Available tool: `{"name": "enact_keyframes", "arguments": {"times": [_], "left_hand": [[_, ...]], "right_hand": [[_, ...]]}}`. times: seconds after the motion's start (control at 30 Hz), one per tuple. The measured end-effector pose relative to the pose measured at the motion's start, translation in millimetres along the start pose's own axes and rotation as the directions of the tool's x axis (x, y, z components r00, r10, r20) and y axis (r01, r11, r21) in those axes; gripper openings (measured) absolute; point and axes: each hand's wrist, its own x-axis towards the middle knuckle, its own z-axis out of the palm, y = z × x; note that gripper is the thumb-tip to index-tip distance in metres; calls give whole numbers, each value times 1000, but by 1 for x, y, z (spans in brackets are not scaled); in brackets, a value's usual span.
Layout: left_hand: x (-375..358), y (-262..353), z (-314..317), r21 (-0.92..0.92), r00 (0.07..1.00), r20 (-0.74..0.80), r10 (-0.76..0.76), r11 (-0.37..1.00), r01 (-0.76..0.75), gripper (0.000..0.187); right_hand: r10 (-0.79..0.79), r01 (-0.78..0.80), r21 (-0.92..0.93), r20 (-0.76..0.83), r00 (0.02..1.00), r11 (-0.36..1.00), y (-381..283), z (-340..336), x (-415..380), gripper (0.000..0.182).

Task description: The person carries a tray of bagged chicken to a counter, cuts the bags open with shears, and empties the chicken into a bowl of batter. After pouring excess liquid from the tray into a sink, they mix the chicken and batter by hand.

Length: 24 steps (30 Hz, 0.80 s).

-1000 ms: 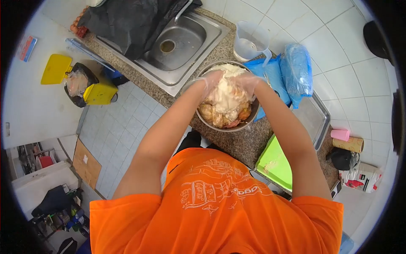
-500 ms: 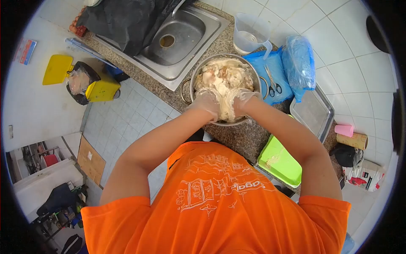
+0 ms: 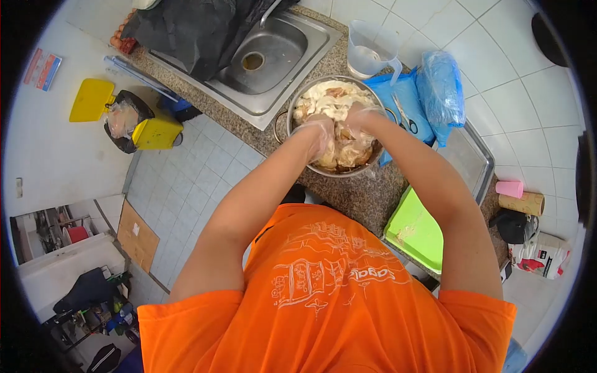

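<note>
A metal pot (image 3: 303, 161) with two side handles stands on the counter. Inside it lies a mix of meat-like pieces (image 3: 339, 93) coated in a thick, creamy pale sauce. My left hand (image 3: 321, 128), in a clear plastic glove, is in the left part of the pot. Opposite it, my right hand (image 3: 360, 118), gloved the same way, dips into the mix at the right. Both hands touch the coated pieces, and their fingers are mostly hidden in the sauce. Browner pieces show near the pot's front rim.
Behind the pot stands a clear plastic jug (image 3: 371, 53). Scissors (image 3: 405, 117) lie on a blue bag (image 3: 418, 127), beside another wrapped blue bundle (image 3: 440, 93). A green tray (image 3: 418, 239) sits front right. The sink (image 3: 273, 46) is at back left, a yellow bin (image 3: 155, 132) below.
Both hands have moved away from me, from the pot's near rim toward its middle. The pale mass between them has shifted back, uncovering browner pieces at the front.
</note>
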Motion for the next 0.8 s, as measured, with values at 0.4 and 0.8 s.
{"name": "enact_keyframes", "arguments": {"times": [0.4, 0.8], "left_hand": [[-123, 49, -44, -972, 907, 195, -372, 50, 230, 54], [-12, -20, -50, -944, 959, 179, -220, -313, 104, 55]], "right_hand": [[362, -95, 721, -226, 905, 687, -20, -36, -101, 69], [298, -97, 920, -23, 954, 381, 67, 38, 94, 65]]}}
